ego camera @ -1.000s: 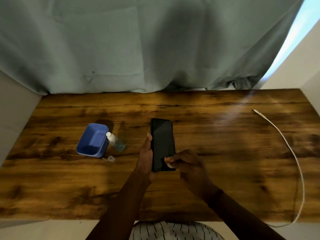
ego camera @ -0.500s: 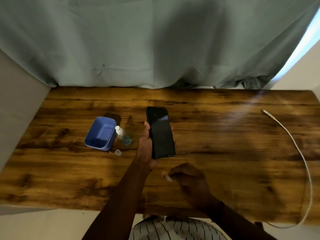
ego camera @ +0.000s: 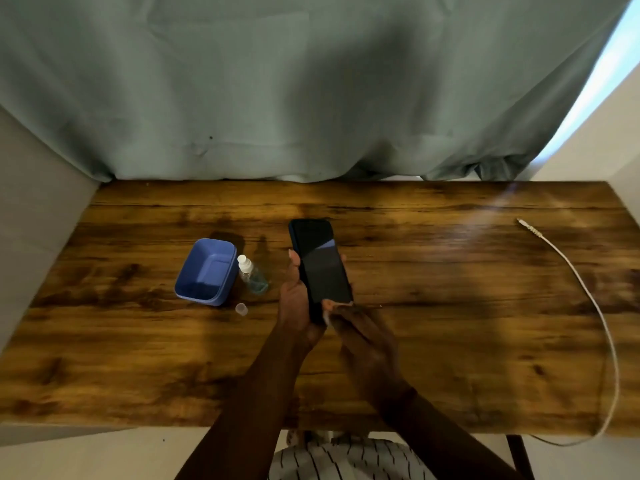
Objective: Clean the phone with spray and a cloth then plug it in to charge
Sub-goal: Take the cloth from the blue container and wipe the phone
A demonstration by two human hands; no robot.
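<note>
My left hand [ego camera: 293,306] grips a black phone [ego camera: 320,268] by its lower half and holds it screen up above the wooden table [ego camera: 450,348]. The fingertips of my right hand [ego camera: 363,341] pinch a small white cloth [ego camera: 326,317], mostly hidden, against the phone's bottom edge. A small clear spray bottle [ego camera: 251,276] with a white nozzle stands left of the phone. Its loose clear cap [ego camera: 241,309] lies just in front of it. The white charging cable [ego camera: 601,317] runs along the table's right side, with its plug end [ego camera: 523,223] at the back right.
A blue plastic tub [ego camera: 204,271] sits beside the bottle on its left. A grey-green curtain [ego camera: 311,98] hangs behind the table's far edge. Walls close in on the left and right. The cable drops over the front right corner.
My right hand had drawn back from the phone toward me half a second ago. It has now come up again to the phone's bottom edge. The left hand keeps holding the phone.
</note>
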